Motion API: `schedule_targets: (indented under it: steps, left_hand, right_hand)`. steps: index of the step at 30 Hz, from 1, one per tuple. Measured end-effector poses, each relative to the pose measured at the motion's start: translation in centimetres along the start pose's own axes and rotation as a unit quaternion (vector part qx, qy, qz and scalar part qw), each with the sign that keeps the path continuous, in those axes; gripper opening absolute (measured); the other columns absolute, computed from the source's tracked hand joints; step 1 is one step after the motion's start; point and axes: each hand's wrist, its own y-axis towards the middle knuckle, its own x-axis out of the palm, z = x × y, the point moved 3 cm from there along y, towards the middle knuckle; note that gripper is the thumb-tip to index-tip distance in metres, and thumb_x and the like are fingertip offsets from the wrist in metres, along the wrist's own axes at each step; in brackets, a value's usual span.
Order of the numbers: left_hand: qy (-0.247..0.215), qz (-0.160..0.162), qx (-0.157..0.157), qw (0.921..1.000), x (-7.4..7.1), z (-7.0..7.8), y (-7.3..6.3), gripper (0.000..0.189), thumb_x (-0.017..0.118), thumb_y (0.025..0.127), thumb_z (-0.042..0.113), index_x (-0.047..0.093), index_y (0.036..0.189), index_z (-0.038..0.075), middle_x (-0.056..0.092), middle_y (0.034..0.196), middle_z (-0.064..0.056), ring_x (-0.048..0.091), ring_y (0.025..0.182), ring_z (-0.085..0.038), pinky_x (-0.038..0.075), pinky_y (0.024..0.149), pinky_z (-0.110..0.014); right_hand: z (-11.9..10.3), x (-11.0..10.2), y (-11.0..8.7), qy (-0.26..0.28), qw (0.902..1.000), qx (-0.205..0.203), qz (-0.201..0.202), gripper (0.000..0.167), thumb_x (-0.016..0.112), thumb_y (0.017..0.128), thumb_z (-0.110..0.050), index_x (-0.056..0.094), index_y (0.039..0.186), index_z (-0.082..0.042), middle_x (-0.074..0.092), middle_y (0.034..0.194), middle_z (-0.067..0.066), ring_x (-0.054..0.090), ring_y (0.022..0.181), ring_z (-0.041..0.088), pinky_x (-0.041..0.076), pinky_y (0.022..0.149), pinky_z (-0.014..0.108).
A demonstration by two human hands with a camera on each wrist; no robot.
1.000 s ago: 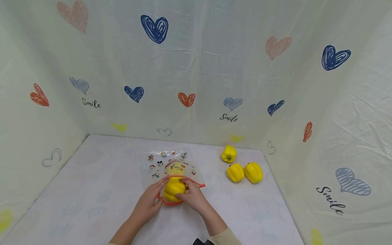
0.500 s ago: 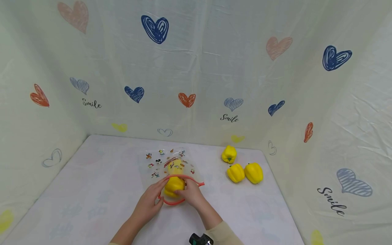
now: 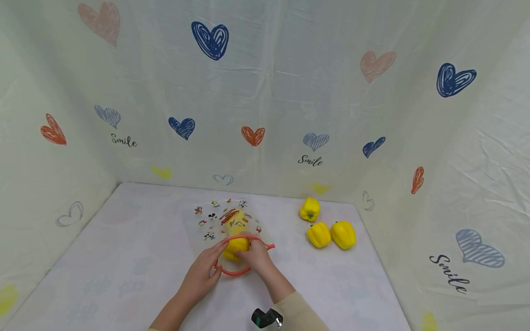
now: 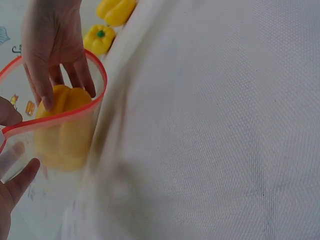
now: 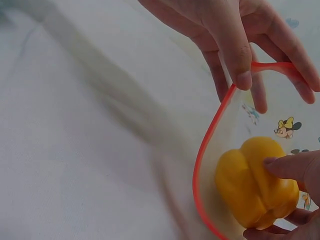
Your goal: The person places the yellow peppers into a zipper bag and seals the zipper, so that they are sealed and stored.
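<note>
A clear zip bag point(image 3: 194, 236) with a red edge and cartoon prints lies on the table, its mouth spread towards me. My left hand point(image 3: 202, 275) pinches the left side of the red rim; in the right wrist view its thumb point(image 5: 243, 77) presses on that rim. Reaching into the mouth, my right hand point(image 3: 260, 257) grips a yellow bell pepper point(image 3: 234, 250). That pepper point(image 5: 252, 182) is just inside the rim in the right wrist view. Deeper in the bag, a second yellow shape point(image 3: 236, 218) shows through the printed plastic, apparently another pepper.
To the right lie three more yellow bell peppers: one at the back point(image 3: 309, 209), one in front point(image 3: 319, 235) and one beside it point(image 3: 343, 235). A heart-printed curtain point(image 3: 273, 92) surrounds the white table point(image 3: 124, 239). A small black device point(image 3: 266, 317) is by the right sleeve.
My right hand has pushed the pepper forward, deeper into the bag. The yellow shape inside has shifted slightly farther away. My left hand has stayed on the rim.
</note>
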Motion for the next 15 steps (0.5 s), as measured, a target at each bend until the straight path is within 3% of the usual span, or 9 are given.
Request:
schedule_targets:
  steps: [15]
  left_hand:
    - [0.005,0.005,0.002,1.0000,0.0,0.2,0.0,0.071,0.078,0.073,-0.004,0.056,0.138,0.012,0.052,0.143,0.001,0.053,0.120,-0.020,0.049,0.097,-0.041]
  right_hand:
    - [0.0,0.3,1.5,-0.022,0.9996,0.003,0.014,0.056,0.078,0.082,-0.013,0.057,0.134,-0.010,0.056,0.134,0.014,0.056,0.110,0.031,0.053,0.090,0.042]
